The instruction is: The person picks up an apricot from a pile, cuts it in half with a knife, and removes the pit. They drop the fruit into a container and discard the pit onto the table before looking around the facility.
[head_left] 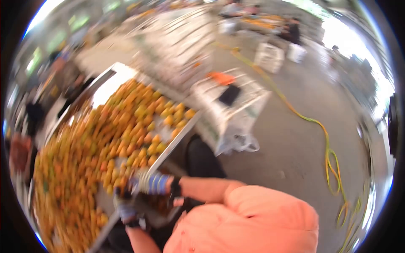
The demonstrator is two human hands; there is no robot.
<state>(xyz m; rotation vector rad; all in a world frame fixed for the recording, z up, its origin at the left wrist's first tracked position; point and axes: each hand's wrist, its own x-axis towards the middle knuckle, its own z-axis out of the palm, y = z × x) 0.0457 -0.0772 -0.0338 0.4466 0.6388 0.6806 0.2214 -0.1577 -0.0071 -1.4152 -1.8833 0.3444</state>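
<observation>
A large pale tray (176,142) with a raised rim holds a mass of small, round orange and yellow fruits (141,114). At its near edge is my right hand (147,183), in a grey glove with blue and pale stripes and a dark wristband. My left hand (124,207), also gloved and banded at the wrist, is just below it, close to the fruit. Both hands almost meet over the tray's rim. Motion blur smears the fingers, and I cannot make out what is between them. Something small and dark shows at the left fingertips.
White crates (232,101) stand beyond the tray, with a dark flat object (230,95) and an orange item (221,78) on top. A plastic bag (238,141) hangs there. A yellow-green hose (310,119) crosses the floor. People are blurred in the background.
</observation>
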